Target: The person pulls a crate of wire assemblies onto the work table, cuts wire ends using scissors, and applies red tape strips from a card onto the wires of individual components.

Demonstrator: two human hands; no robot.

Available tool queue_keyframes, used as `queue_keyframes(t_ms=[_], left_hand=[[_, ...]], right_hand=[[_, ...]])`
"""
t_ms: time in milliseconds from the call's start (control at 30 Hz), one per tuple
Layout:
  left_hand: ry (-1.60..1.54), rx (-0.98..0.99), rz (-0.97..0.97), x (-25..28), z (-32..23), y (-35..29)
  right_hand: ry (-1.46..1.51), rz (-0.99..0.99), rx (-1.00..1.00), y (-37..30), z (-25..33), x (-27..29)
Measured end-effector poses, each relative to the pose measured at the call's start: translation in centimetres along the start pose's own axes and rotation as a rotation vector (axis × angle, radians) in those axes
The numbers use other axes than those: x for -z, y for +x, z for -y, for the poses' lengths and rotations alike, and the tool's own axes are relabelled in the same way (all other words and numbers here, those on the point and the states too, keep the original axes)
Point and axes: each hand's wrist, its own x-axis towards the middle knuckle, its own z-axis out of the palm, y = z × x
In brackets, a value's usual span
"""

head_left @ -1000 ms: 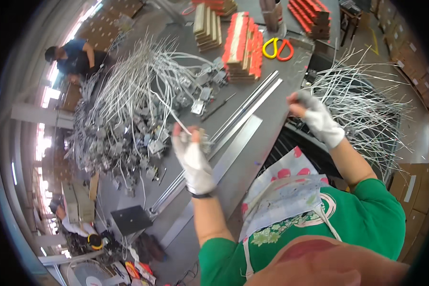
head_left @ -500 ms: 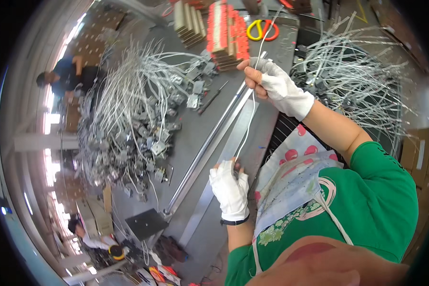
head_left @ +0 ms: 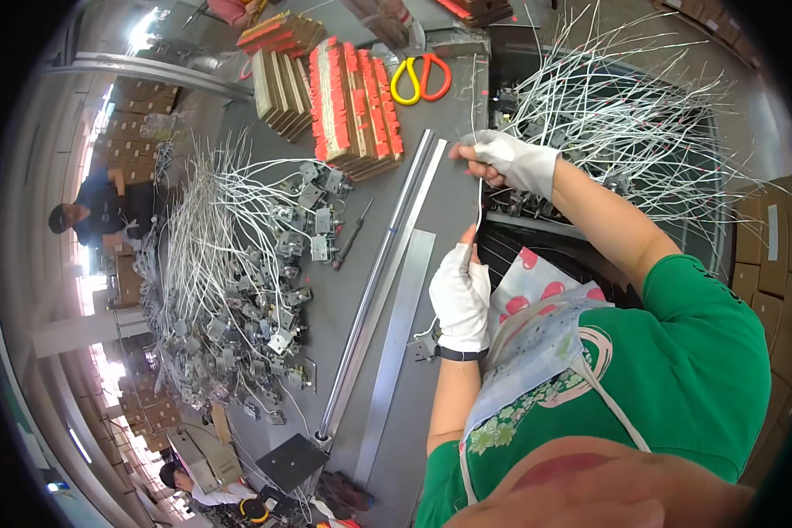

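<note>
A thin white cable (head_left: pixel 480 204) runs between my two gloved hands, and its free end reaches up past my right hand toward the scissors. My right hand (head_left: pixel 512 165), in a white fingerless glove, pinches the cable near the right edge of the grey table. Lower down and closer to my body, my left hand (head_left: pixel 462 295) is closed around the cable, thumb pointing up along it. Beside my left wrist lies a small metal fitting (head_left: pixel 424 348) with a bit of white cable at it; whether it is the same cable is hidden by the hand.
Metal fittings with white cables (head_left: pixel 238 255) heap at left; another cable bundle (head_left: pixel 616 123) fills a bin at right. On the table (head_left: pixel 343 308) lie a long metal rail (head_left: pixel 374 273), flat strip (head_left: pixel 398 352), screwdriver (head_left: pixel 354 233) and scissors (head_left: pixel 421 81). Red-edged stacks (head_left: pixel 352 110) stand behind. Two people work beyond.
My left hand has moved up and right, closer to my right hand, shortening the cable between them. The small fitting now shows by my left wrist. The whole view has shifted.
</note>
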Motion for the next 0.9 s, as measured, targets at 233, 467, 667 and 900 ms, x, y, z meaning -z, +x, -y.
queue_keyframes(t_ms=[233,467,667,900], left_hand=[[0.114,-0.196,-0.09,-1.5,-0.3,3.2],[0.084,-0.039,-0.063,-2.6,0.1,4.2],[0.139,-0.064,-0.083,-3.5,0.6,4.1],[0.16,-0.08,-0.126,-3.5,1.3,3.9]], right_hand=[[0.122,-0.042,-0.079,1.4,0.9,0.8],[-0.502,-0.463,0.76,3.3,2.8,-1.5],[-0.363,-0.189,0.3,7.6,6.5,-7.3],[-0.13,-0.109,0.341,10.9,6.6,-6.9]])
